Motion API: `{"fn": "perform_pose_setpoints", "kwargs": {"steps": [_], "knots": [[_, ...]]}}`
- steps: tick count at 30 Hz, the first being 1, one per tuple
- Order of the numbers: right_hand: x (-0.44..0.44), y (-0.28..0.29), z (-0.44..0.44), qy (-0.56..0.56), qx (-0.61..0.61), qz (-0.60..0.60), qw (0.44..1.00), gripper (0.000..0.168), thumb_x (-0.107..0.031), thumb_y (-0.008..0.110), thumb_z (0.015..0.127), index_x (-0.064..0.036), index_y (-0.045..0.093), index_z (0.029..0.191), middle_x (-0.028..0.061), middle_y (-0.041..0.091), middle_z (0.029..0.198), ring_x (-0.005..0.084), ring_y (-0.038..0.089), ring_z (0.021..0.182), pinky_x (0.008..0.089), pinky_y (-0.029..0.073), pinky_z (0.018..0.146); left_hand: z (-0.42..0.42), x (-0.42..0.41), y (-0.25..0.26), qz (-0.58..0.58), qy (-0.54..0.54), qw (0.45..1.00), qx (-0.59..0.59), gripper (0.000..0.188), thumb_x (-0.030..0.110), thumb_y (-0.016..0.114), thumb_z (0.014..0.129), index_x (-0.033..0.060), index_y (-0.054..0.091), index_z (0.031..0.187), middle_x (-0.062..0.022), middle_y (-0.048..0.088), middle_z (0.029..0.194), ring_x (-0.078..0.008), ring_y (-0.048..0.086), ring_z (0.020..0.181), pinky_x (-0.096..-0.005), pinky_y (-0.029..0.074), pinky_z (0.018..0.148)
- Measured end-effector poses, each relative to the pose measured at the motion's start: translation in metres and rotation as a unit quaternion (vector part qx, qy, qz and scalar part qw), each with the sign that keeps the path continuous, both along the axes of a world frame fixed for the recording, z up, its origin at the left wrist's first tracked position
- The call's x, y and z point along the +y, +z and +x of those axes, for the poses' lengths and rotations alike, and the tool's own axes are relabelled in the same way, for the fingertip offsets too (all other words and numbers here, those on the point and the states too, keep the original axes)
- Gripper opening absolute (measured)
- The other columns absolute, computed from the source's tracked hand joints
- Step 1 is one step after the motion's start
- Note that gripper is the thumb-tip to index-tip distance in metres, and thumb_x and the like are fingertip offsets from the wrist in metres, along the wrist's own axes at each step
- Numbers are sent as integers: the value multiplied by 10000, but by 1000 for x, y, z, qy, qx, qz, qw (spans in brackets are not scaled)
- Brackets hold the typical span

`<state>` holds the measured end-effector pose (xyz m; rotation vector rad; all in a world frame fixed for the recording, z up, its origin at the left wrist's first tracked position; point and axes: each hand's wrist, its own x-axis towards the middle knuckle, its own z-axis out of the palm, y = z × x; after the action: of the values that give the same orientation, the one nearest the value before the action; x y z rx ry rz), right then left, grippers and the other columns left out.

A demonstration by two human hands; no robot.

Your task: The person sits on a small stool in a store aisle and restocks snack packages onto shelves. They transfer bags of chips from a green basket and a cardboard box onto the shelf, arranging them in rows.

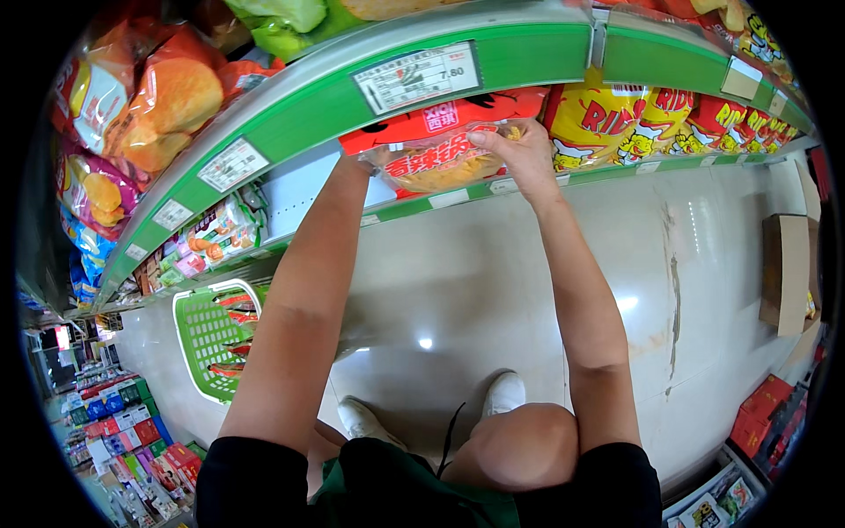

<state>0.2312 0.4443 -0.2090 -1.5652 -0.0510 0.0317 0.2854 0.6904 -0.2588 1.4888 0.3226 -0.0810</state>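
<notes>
A red snack bag [439, 158] with a clear lower part showing yellowish pieces lies on the lower shelf, just under a green price rail [528, 49]. My right hand [521, 155] grips its right side, thumb on the front. My left forearm reaches to the bag's left end; the left hand itself is hidden behind the bag and rail, so its hold cannot be seen. Yellow and red chip bags [591, 125] stand in a row just right of my right hand. Left of the bag, a bare stretch of white shelf [297, 185] shows.
A green and white plastic basket [214, 343] holding several red packets is on the floor at the left. Chip bags [168, 99] fill the upper shelf. An open cardboard box [782, 274] stands at the right. Stacked boxed goods [125, 422] lie at the lower left.
</notes>
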Motion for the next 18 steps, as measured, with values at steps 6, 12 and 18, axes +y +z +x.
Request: {"fn": "perform_pose_setpoints", "kwargs": {"steps": [6, 12, 18], "knots": [[-1, -3, 4, 19, -8, 25, 999, 344, -240, 738, 643, 10, 581, 818, 36, 588, 729, 79, 528, 642, 213, 425, 586, 4, 0, -3, -3, -14, 999, 43, 256, 245, 517, 834, 58, 517, 1008, -44, 589, 894, -135, 552, 731, -253, 450, 574], [0, 5, 2, 17, -3, -4, 1000, 345, -237, 734, 646, 16, 581, 822, 43, 594, 742, 83, 533, 658, 214, 427, 595, 3, 1, -5, 3, -26, 997, 67, 252, 250, 501, 845, 65, 513, 1015, -35, 585, 887, -131, 546, 726, -255, 452, 573], [-1, -4, 11, 30, -29, -44, 998, 281, -222, 719, 665, 10, 594, 764, 28, 595, 728, 67, 526, 646, 218, 424, 582, -1, 3, -4, 2, -38, 995, 87, 248, 256, 486, 856, 73, 509, 1022, -26, 582, 880, -127, 540, 721, -256, 454, 572]]}}
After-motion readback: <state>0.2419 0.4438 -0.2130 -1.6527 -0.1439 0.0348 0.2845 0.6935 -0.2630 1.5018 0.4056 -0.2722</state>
